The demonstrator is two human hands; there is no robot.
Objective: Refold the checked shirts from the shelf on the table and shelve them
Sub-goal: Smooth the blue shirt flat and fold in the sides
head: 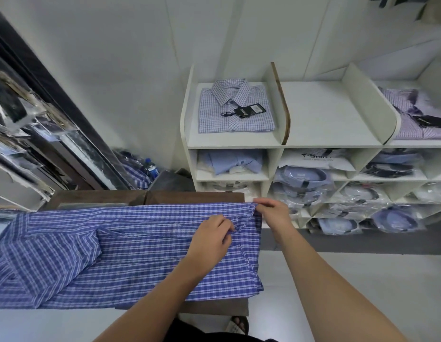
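Note:
A blue and white checked shirt (pixel 130 253) lies spread across the dark wooden table (pixel 194 196), its body running left to right. My left hand (pixel 212 236) pinches the cloth near the shirt's right end. My right hand (pixel 273 213) pinches the shirt's far right corner at the table's edge. A folded pale checked shirt (pixel 235 111) with a black tag lies on the top of the white shelf unit (pixel 330 119), in the left bay. A folded lilac checked shirt (pixel 419 114) lies in the right bay.
Lower cubbies of the shelf unit hold several bagged folded shirts (pixel 303 178). Bagged garments hang on a rack (pixel 29 134) at the left. A blue bottle (pixel 150 167) stands on the floor behind the table. My sandalled foot (pixel 239 325) shows under the table edge.

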